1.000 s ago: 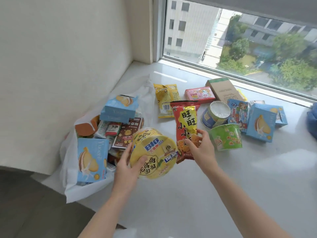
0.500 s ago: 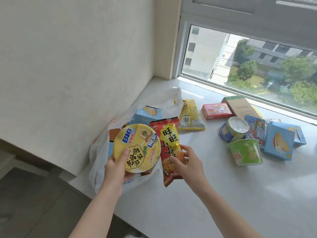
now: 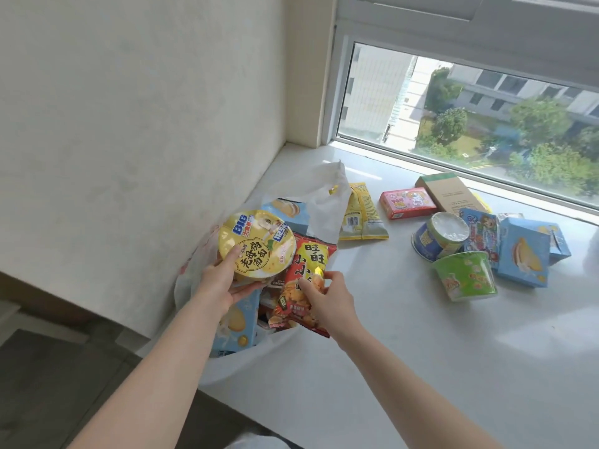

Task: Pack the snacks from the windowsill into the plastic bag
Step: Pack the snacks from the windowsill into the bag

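A white plastic bag lies open at the left end of the windowsill, with blue boxes and other packets inside. My left hand grips a yellow noodle bowl, lid towards me, over the bag's mouth. My right hand holds a red snack packet right beside the bowl, also above the bag. More snacks lie on the sill to the right: a yellow packet, a pink box, a blue cup, a green cup and a blue box.
A cream wall borders the sill on the left, the window at the back. A brown carton lies by the window frame. The sill's near edge drops to a dark floor at the lower left.
Both hands have carried the noodle bowl and red packet left, from over the sill to above the bag's opening. The view has swung left and up.
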